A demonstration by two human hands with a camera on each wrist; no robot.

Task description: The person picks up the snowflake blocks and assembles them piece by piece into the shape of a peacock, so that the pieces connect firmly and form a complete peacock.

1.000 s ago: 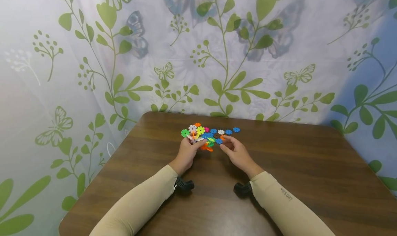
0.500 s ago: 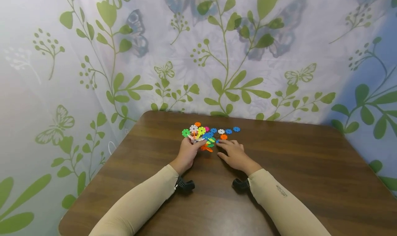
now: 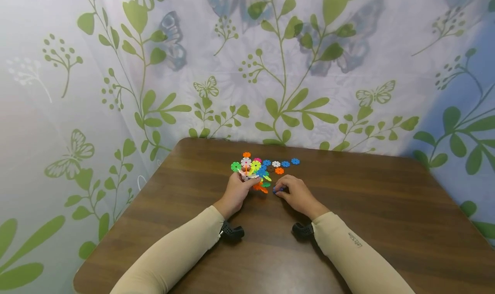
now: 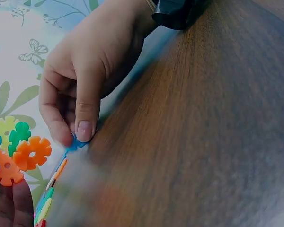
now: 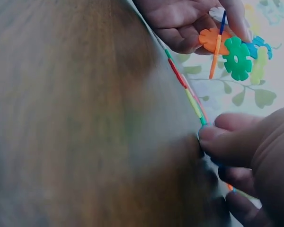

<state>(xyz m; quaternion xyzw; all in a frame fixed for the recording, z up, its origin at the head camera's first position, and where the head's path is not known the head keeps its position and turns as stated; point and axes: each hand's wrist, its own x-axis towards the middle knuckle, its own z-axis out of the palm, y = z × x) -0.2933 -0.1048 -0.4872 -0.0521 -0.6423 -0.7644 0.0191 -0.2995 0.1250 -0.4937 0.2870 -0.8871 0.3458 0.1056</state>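
Note:
My left hand (image 3: 233,191) grips a cluster of joined plastic snowflake discs (image 3: 255,165) in several colours, raised over the table. Orange discs (image 4: 32,154) of the cluster show in the left wrist view, and a green disc (image 5: 237,59) in the right wrist view. To its right, my right hand (image 3: 298,195) pinches a blue snowflake disc (image 3: 276,190) at the tabletop between thumb and fingers. That blue disc (image 4: 76,144) peeks out below the fingertips in the left wrist view. Fingers hide much of it.
Loose discs lie flat beyond the right hand, among them an orange one (image 3: 279,170), a white one (image 3: 276,164) and a blue one (image 3: 295,161). The brown wooden table (image 3: 386,208) backs onto a leaf-patterned cloth (image 3: 239,113). Black wrist mounts (image 3: 233,232) sit under both forearms.
My right hand left the orange disc, reached to a blue disc, and drew it nearer, now pinching it. The left hand with the cluster shifted slightly to the right.

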